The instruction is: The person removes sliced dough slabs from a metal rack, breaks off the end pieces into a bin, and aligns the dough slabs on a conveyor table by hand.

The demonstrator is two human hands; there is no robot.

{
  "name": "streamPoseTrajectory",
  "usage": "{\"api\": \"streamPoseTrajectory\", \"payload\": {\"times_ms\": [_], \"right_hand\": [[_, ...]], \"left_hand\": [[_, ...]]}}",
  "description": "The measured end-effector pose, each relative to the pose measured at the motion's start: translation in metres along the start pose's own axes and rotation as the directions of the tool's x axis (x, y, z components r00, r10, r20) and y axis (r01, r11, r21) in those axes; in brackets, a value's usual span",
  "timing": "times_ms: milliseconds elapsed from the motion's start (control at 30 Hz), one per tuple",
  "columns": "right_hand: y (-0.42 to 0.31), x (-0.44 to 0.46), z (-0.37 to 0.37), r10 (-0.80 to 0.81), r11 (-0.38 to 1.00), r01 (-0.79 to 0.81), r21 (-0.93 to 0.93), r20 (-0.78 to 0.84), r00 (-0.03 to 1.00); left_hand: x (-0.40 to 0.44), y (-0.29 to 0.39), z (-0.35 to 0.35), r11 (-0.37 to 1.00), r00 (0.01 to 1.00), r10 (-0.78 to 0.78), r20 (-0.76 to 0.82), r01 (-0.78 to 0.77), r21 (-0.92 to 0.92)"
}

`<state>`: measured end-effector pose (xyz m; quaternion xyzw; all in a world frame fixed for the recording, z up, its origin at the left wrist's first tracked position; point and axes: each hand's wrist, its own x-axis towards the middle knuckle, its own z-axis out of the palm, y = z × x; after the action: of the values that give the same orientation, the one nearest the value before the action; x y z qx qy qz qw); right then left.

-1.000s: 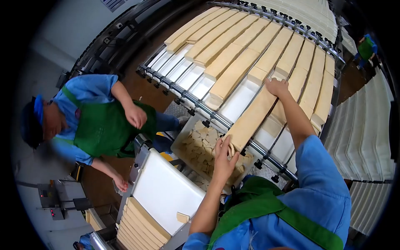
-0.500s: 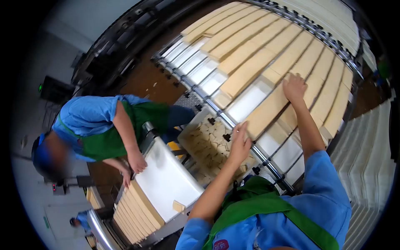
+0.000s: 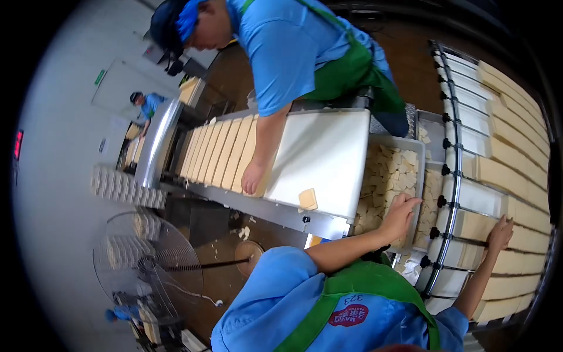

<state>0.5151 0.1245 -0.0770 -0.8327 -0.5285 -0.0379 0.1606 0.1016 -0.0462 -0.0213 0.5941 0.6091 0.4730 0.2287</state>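
Observation:
Long pale-yellow slabs, resembling cake or dough, lie in rows [image 3: 519, 146] on the white rack-like surface at right. My right hand [image 3: 499, 233] rests at these rows, its fingers against the slabs' near ends; a shorter, lower slab [image 3: 474, 225] lies just left of it. My left hand [image 3: 399, 217] is raised over a grey bin [image 3: 421, 154], fingers loosely extended, with nothing visible in them. Inside the bin are many small pale offcuts [image 3: 381, 176].
A metal rail [image 3: 448, 176] with black knobs edges the rack. Across from me, a co-worker leans over a white conveyor belt [image 3: 322, 146], one hand on a row of slabs [image 3: 220, 149]. An offcut [image 3: 307, 199] lies on the belt. A floor fan [image 3: 146, 264] stands lower left.
My view has swung left toward the conveyor, putting the rack at the right. My left hand has come off a slab's end to above the bin. The co-worker's arm now reaches across the slabs.

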Motion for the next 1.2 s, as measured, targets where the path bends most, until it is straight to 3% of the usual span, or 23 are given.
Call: {"api": "streamPoseTrajectory", "payload": {"times_ms": [33, 67, 133, 200, 267, 333, 367, 400, 433, 467, 533, 567, 633, 700, 733, 800, 933, 1000, 1033, 1100, 1200], "right_hand": [[-0.011, 0.0, -0.001, -0.034, 0.987, 0.033, 0.157, 0.007, 0.999], [-0.022, -0.005, 0.002, -0.067, 0.986, 0.064, 0.151, 0.013, 0.998], [-0.08, -0.054, -0.029, -0.192, 0.962, 0.212, 0.171, -0.127, 0.973], [-0.117, -0.076, -0.036, -0.21, 0.945, 0.225, 0.237, -0.085, 0.974], [-0.141, -0.101, -0.028, -0.419, 0.776, 0.424, 0.468, -0.12, 0.9], [-0.181, -0.135, -0.041, -0.518, 0.694, 0.465, 0.55, -0.068, 0.853], [-0.213, -0.159, -0.061, -0.502, 0.652, 0.351, 0.672, 0.036, 0.864], [-0.231, -0.174, -0.068, -0.626, 0.652, 0.555, 0.517, -0.045, 0.778], [-0.245, -0.189, -0.063, -0.693, 0.559, 0.631, 0.538, -0.116, 0.712], [-0.26, -0.202, -0.063, -0.693, 0.561, 0.634, 0.532, -0.118, 0.711], [-0.294, -0.231, -0.065, -0.838, 0.414, 0.735, 0.537, -0.092, 0.538], [-0.31, -0.247, -0.065, -0.838, 0.414, 0.738, 0.533, -0.094, 0.538], [-0.337, -0.28, -0.067, -0.832, 0.453, 0.58, 0.677, 0.088, 0.548], [-0.373, -0.313, -0.074, -0.896, 0.318, 0.632, 0.707, 0.006, 0.444], [-0.392, -0.326, -0.077, -0.895, 0.321, 0.637, 0.701, 0.004, 0.447], [-0.428, -0.354, -0.083, -0.946, 0.159, 0.55, 0.82, -0.032, 0.321], [-0.494, -0.399, -0.055, -0.974, 0.085, 0.538, 0.839, -0.043, 0.221], [-0.527, -0.418, -0.032, -0.983, 0.071, 0.545, 0.835, -0.033, 0.179], [-0.545, -0.426, -0.02, -0.987, 0.086, 0.573, 0.815, -0.01, 0.161], [-0.583, -0.443, 0.001, -0.99, 0.134, 0.64, 0.756, 0.072, 0.122], [-0.64, -0.473, 0.044, -0.973, 0.231, 0.765, 0.601, 0.153, 0.174]], "left_hand": [[-0.005, -0.008, -0.013, 0.999, 0.998, -0.036, 0.048, 0.038, -0.036], [-0.012, -0.014, -0.025, 0.994, 0.993, -0.071, 0.098, 0.078, -0.071], [-0.02, -0.016, -0.052, 0.963, 0.981, -0.185, 0.058, 0.193, -0.187], [-0.03, -0.026, -0.079, 0.943, 0.961, -0.274, 0.026, 0.274, -0.187], [-0.039, -0.039, -0.107, 0.95, 0.955, -0.293, -0.053, 0.284, -0.129], [-0.05, -0.051, -0.137, 0.958, 0.935, -0.286, -0.209, 0.27, -0.099], [-0.056, -0.065, -0.151, 0.957, 0.914, -0.288, -0.287, 0.263, -0.123], [-0.058, -0.074, -0.166, 0.941, 0.861, -0.336, -0.381, 0.288, -0.18], [-0.062, -0.085, -0.184, 0.944, 0.813, -0.32, -0.487, 0.318, -0.089], [-0.067, -0.102, -0.203, 0.944, 0.771, -0.317, -0.552, 0.313, -0.106], [-0.078, -0.131, -0.246, 0.916, 0.649, -0.339, -0.681, 0.394, -0.08], [-0.089, -0.16, -0.267, 0.894, 0.621, -0.286, -0.729, 0.448, 0.031], [-0.111, -0.2, -0.309, 0.685, 0.552, -0.239, -0.799, 0.679, 0.264], [-0.131, -0.233, -0.353, 0.531, 0.436, -0.419, -0.797, 0.829, 0.174], [-0.135, -0.244, -0.37, 0.538, 0.439, -0.421, -0.794, 0.826, 0.171], [-0.144, -0.264, -0.394, 0.349, 0.25, -0.586, -0.771, 0.936, 0.038], [-0.138, -0.271, -0.418, 0.386, 0.335, -0.685, -0.647, 0.92, 0.068], [-0.132, -0.272, -0.418, 0.456, 0.43, -0.699, -0.572, 0.884, 0.107], [-0.131, -0.271, -0.415, 0.49, 0.485, -0.648, -0.587, 0.856, 0.167], [-0.125, -0.268, -0.412, 0.506, 0.504, -0.648, -0.572, 0.845, 0.172], [-0.131, -0.28, -0.409, 0.57, 0.608, -0.575, -0.548, 0.778, 0.264]]}}
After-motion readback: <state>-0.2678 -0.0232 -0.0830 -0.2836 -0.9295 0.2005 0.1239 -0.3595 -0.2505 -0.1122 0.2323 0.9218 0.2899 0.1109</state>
